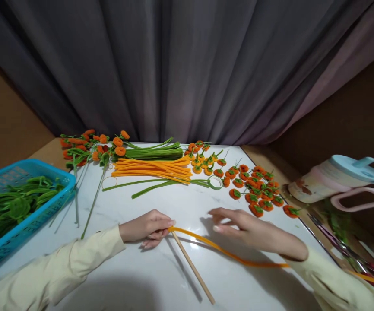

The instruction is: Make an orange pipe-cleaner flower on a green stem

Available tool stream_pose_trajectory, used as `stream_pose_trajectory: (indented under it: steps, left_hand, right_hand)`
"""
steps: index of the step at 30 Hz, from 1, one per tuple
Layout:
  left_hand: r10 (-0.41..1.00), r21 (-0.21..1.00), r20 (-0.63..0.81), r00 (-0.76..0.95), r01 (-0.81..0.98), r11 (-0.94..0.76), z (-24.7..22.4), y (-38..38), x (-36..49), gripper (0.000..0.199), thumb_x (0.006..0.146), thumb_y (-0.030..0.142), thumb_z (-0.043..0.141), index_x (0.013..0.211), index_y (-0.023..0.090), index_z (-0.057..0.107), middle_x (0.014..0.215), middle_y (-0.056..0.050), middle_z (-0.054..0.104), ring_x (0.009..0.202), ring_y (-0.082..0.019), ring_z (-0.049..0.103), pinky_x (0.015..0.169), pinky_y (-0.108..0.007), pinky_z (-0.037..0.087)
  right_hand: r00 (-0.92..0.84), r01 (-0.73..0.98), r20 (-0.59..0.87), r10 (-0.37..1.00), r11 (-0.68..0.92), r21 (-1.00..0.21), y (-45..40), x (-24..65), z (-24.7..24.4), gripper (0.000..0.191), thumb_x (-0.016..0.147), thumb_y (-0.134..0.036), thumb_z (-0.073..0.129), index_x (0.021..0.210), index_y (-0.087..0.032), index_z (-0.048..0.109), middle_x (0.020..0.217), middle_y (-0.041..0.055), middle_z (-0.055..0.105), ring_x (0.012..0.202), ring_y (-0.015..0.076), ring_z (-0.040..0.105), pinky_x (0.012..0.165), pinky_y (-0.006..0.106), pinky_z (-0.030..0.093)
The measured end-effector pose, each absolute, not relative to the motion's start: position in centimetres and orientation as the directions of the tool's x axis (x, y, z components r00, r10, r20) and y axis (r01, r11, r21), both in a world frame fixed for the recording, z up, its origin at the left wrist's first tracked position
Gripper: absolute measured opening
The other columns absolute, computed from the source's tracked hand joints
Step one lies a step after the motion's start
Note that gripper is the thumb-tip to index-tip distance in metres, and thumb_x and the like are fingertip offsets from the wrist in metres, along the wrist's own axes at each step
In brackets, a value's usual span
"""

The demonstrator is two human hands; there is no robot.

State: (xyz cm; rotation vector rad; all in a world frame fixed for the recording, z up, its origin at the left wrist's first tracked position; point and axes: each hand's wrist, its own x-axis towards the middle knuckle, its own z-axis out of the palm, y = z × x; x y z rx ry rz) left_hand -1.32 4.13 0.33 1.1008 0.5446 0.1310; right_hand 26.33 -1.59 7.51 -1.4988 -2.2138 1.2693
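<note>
The stick [193, 268] is tan; the strip [213, 245] at its far end, orange. The desk [170, 202] beneath is white, faintly grey-veined.

backdrop: dark grey curtain [164, 73], spans the far side, hangs in vertical folds down to the back edge of the white tabletop [180, 202]. right end of it reads pinkish-mauve. brown left panel [7, 99] and brown right panel [355, 112] flank it, right one darker. tabletop glossy, faint grey veining, small bright glare near the middle. overall light dim.
</note>
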Motion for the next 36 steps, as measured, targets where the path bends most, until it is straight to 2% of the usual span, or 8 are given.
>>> stream_pose_trajectory:
  steps: [4,6,9,16,20,25,29,36]
  left_hand:
    - [0.382,0.883,-0.334,0.862,0.143,0.448,0.2,4.3,-1.5,0.042,0.080,0.049,0.052,0.058,0.015,0.041,0.036,0.011,0.027,0.026,-0.005,0.035,0.027,-0.015,0.023]
    - [0.382,0.885,-0.327,0.864,0.138,0.444,0.1,4.4,-1.6,0.041,0.080,0.049,0.053,0.059,0.015,0.042,0.036,0.011,0.027,0.026,-0.006,0.036,0.027,-0.015,0.024]
    - [0.386,0.887,-0.308,0.870,0.116,0.446,-0.1,4.6,-1.7,0.040,0.080,0.048,0.052,0.060,0.015,0.043,0.036,0.011,0.027,0.027,-0.006,0.037,0.027,-0.015,0.024]
    - [0.384,0.898,-0.284,0.878,0.103,0.428,0.1,4.8,-1.6,0.039,0.083,0.048,0.048,0.063,0.015,0.043,0.039,0.011,0.027,0.029,-0.007,0.040,0.028,-0.015,0.027]
    - [0.415,0.940,-0.252,0.874,0.119,0.319,0.0,4.5,-1.7,0.041,0.084,0.051,0.045,0.065,0.015,0.042,0.040,0.011,0.028,0.031,-0.007,0.042,0.030,-0.015,0.028]
    - [0.492,0.990,-0.131,0.861,0.141,0.016,-0.2,3.9,-1.8,0.042,0.088,0.053,0.032,0.070,0.016,0.042,0.038,0.009,0.034,0.032,-0.006,0.041,0.034,-0.014,0.029]
    - [0.516,0.934,0.060,0.854,0.135,-0.332,-0.2,3.8,-1.9,0.038,0.093,0.041,0.025,0.074,0.015,0.046,0.044,0.006,0.041,0.037,-0.005,0.041,0.042,-0.015,0.034]
    - [0.346,0.492,0.438,0.829,0.101,-0.865,-0.5,4.1,-2.1,0.025,0.088,0.012,0.027,0.078,0.016,0.050,0.058,-0.001,0.054,0.049,-0.010,0.047,0.050,-0.020,0.035]
  right_hand:
    - [-0.553,0.559,-0.143,0.821,0.238,-0.794,-0.9,20.5,6.3,0.026,0.091,-0.037,0.044,0.098,-0.016,0.057,0.084,0.0047,0.062,0.073,0.0143,0.058,0.068,0.023,0.045]
    - [-0.594,0.488,-0.190,0.781,0.163,-0.858,-0.7,18.8,5.3,0.026,0.093,-0.034,0.039,0.091,-0.014,0.056,0.062,-0.0003,0.056,0.053,0.0107,0.053,0.054,0.019,0.043]
    - [-0.614,0.409,-0.219,0.758,0.067,-0.910,-0.2,17.9,4.1,0.028,0.094,-0.033,0.036,0.087,-0.014,0.055,0.055,-0.0032,0.049,0.038,0.0070,0.044,0.041,0.016,0.037]
    - [-0.553,0.373,0.082,0.829,0.334,-0.866,0.5,17.8,1.6,0.032,0.092,-0.031,0.038,0.078,-0.012,0.059,0.064,0.0021,0.056,0.054,0.0087,0.047,0.054,0.018,0.037]
    - [-0.534,0.317,-0.050,0.844,0.144,-0.937,0.3,17.6,0.5,0.036,0.092,-0.039,0.040,0.077,-0.012,0.060,0.055,-0.0008,0.051,0.046,0.0077,0.044,0.047,0.018,0.035]
    - [-0.561,0.109,-0.237,0.793,-0.214,-0.971,-0.1,17.3,0.2,0.043,0.084,-0.054,0.047,0.074,-0.013,0.055,0.050,-0.0019,0.051,0.038,0.0089,0.048,0.037,0.018,0.038]
    - [-0.558,-0.049,-0.252,0.791,-0.334,-0.941,-0.3,16.9,0.2,0.043,0.081,-0.055,0.053,0.074,-0.012,0.053,0.055,0.0000,0.056,0.039,0.0098,0.052,0.039,0.019,0.043]
    - [-0.716,-0.205,-0.264,0.646,-0.556,-0.805,0.3,17.3,0.1,0.038,0.078,-0.046,0.063,0.074,-0.008,0.056,0.060,0.0042,0.061,0.041,0.0108,0.057,0.039,0.018,0.045]
